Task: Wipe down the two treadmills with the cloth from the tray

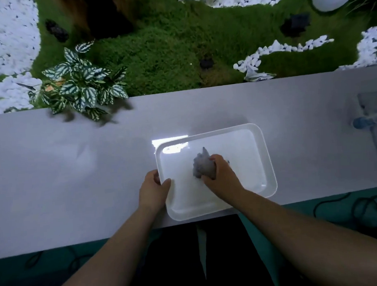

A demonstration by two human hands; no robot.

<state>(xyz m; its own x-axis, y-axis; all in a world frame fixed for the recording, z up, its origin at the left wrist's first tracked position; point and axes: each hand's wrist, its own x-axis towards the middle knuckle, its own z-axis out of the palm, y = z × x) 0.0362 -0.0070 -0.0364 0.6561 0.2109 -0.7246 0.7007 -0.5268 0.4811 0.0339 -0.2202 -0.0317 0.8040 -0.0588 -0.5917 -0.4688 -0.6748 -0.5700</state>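
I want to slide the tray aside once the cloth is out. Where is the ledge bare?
The widest bare stretch of ledge lies left of the tray, from the left hand out to the overhanging plant. A narrower patch lies right of the tray, before the blurred grey-and-blue object. Crowded inside the tray: the right hand grips the cloth.

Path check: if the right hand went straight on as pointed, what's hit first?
Right hand, gripping the grey cloth, points far-left; probably the white tray's far-left wall first, though depth is unclear.
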